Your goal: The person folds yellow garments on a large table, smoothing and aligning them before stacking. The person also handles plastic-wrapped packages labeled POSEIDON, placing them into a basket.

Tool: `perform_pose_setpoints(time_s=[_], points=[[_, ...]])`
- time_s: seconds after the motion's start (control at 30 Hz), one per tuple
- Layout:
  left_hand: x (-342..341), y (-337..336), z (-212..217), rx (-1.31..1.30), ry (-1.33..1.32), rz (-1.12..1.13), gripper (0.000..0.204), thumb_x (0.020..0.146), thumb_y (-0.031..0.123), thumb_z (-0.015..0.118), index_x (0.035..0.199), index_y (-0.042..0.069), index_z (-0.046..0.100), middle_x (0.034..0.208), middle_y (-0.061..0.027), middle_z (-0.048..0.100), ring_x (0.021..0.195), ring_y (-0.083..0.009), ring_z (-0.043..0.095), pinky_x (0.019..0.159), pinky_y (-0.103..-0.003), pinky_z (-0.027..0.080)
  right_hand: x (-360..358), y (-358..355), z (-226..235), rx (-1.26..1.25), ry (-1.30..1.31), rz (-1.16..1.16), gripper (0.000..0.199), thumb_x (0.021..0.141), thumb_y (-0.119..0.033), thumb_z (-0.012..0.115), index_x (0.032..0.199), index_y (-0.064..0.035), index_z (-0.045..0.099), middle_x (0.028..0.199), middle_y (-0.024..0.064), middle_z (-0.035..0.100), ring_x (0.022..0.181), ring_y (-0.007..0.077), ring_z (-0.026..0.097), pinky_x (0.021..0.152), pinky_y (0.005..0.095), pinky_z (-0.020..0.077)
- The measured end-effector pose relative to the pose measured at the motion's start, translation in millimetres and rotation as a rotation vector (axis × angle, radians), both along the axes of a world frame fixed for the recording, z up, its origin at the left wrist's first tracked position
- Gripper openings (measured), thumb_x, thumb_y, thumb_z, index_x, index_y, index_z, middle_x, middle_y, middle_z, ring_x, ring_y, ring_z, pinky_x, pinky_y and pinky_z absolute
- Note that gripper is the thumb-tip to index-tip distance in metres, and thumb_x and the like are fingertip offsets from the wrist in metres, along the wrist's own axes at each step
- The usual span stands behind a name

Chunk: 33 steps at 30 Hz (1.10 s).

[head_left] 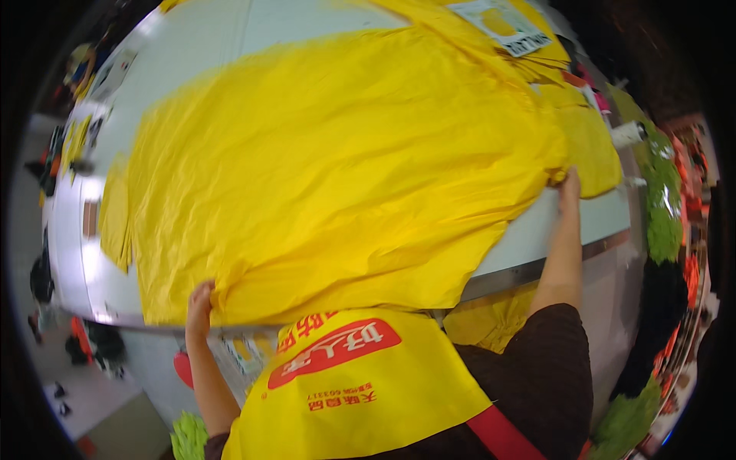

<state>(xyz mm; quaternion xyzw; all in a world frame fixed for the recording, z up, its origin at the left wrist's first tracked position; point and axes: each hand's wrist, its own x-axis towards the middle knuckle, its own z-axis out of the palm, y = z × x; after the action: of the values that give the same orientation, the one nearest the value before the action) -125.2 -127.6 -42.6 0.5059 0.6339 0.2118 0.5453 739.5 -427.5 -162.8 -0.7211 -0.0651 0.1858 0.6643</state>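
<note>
A large sheet of thin yellow fabric (345, 169) lies spread over the pale worktable (195, 42), wrinkled across its middle. At its near left corner my left hand (201, 307) is closed, fingers pinching the gathered edge. My right hand (569, 190) grips a bunched part of the right edge, farther from me. Between the two hands the near edge hangs slightly over the table's front, close to the yellow apron (360, 391) with red print that I wear. The fingertips of both hands are partly hidden by cloth.
Folded yellow pieces (594, 146) lie right of the fabric, with a printed white bag (502, 27) beyond them. A white thread cone (629, 135) stands at the right edge, near green bundles (663, 199). More yellow cloth (491, 316) sits below the table edge.
</note>
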Motion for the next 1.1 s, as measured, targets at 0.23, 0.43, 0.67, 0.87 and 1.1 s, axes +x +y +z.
perform_pose_setpoints(time_s=[0.23,0.43,0.67,0.87,1.1], points=[[43,11,24,0.285,0.365,-0.271,0.027,0.083,0.023,0.062,0.078,-0.004,0.062,0.059,-0.0016,0.052,0.057,-0.0081,0.048,0.052,-0.026,0.039,-144,64,89,-0.567,-1.084,0.448,0.056,0.088,-0.037,0.053,0.128,-0.0002,0.041,0.132,0.0209,0.041,0.122,0.0368,0.037,0.102,0.0424,0.029],[20,2,27,0.776,0.212,0.111,0.022,0.087,0.018,0.059,0.075,-0.001,0.058,0.059,-0.0046,0.049,0.057,-0.0112,0.044,0.054,-0.027,0.037,-257,88,50,-1.107,-1.252,0.756,0.06,0.089,-0.04,0.048,0.136,-0.0061,0.033,0.143,0.0188,0.026,0.133,0.0341,0.021,0.106,0.0517,0.0152],[-41,-32,-34,-0.017,0.138,0.089,0.022,0.085,0.024,0.061,0.081,0.002,0.062,0.06,0.0011,0.052,0.058,-0.0071,0.046,0.053,-0.023,0.038,-265,88,59,-1.084,-1.285,0.731,0.064,0.088,-0.04,0.049,0.138,-0.0066,0.029,0.145,0.0204,0.02,0.133,0.0377,0.019,0.106,0.051,0.0166],[-29,31,9,0.402,0.005,-0.191,0.026,0.088,0.023,0.058,0.103,0.002,0.061,0.088,-0.0026,0.063,0.08,-0.0098,0.058,0.068,-0.023,0.045,-408,85,71,-0.737,-1.311,1.091,0.063,0.085,-0.039,0.053,0.135,-0.0063,0.035,0.143,0.0205,0.024,0.131,0.0402,0.021,0.103,0.0573,0.0159],[67,27,29,0.696,0.715,-1.261,0.026,0.076,0.018,0.064,0.099,0.008,0.063,0.094,-0.0096,0.063,0.094,-0.0288,0.057,0.078,-0.037,0.047,-450,77,62,-0.745,-1.329,1.112,0.063,0.084,-0.037,0.052,0.136,-0.0067,0.033,0.145,0.0176,0.023,0.133,0.0368,0.019,0.105,0.0547,0.0109]])
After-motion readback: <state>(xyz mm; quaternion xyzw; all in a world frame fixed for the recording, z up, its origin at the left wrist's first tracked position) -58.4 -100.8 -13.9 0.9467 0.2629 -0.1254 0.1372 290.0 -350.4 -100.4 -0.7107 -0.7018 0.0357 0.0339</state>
